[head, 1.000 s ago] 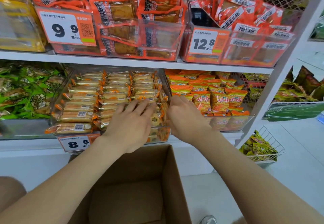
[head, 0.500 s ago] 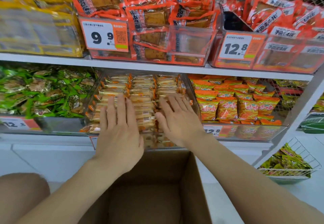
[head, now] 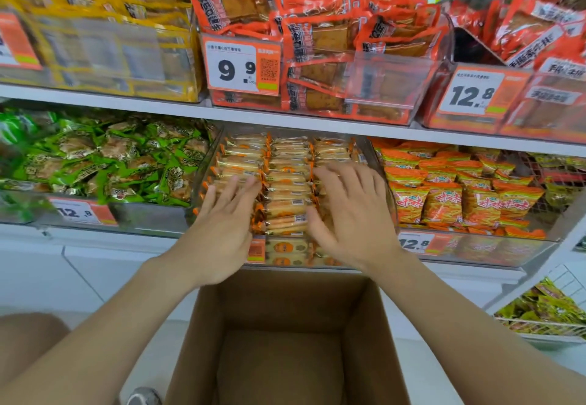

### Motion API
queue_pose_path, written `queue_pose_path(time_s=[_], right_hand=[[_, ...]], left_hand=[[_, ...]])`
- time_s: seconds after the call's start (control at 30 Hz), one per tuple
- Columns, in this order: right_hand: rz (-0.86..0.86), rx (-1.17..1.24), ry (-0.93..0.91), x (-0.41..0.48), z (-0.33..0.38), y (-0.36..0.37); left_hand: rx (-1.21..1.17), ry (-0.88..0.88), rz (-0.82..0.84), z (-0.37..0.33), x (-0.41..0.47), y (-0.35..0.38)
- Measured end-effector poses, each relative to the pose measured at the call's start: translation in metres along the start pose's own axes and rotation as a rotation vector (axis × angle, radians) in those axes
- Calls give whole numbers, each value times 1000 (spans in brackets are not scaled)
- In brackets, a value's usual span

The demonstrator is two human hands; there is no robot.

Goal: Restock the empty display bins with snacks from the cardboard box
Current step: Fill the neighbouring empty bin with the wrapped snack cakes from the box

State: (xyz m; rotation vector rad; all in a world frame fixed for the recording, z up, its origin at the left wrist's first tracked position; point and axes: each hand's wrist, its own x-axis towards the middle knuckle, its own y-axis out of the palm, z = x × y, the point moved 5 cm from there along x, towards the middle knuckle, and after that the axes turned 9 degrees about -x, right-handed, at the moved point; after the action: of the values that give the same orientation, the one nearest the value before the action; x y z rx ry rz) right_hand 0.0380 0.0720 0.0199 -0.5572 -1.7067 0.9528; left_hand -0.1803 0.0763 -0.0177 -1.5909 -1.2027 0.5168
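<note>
Green packs fill the left part of the lower shelf. Beside them, a clear bin holds neat rows of snacks in clear wrappers with orange ends. The left hand rests flat on the left rows, fingers straight and spread, gripping nothing. One column of snacks shows between the hands. The right hand rests the same way on the right rows, also released. Orange bags stand to the right of the bin. Below the hands, just in front of the shelf, sits an open cardboard box.
</note>
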Motion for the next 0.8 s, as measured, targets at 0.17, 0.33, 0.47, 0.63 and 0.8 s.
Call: queue_pose_path(time_s=[0.17, 0.33, 0.47, 0.63, 0.8], right_hand=[[34, -11, -318, -1, 25, 18], [-14, 117, -58, 7, 26, 25], [-56, 25, -136, 7, 41, 30], [-158, 11, -93, 8, 44, 29], [-191, -38, -256, -2, 50, 33]], left_hand=[[44, 12, -8, 5, 2, -4], [65, 50, -187, 1, -3, -27], [24, 83, -248, 12, -4, -40], [55, 138, -286, 19, -1, -46], [21, 91, -218, 26, 7, -54]])
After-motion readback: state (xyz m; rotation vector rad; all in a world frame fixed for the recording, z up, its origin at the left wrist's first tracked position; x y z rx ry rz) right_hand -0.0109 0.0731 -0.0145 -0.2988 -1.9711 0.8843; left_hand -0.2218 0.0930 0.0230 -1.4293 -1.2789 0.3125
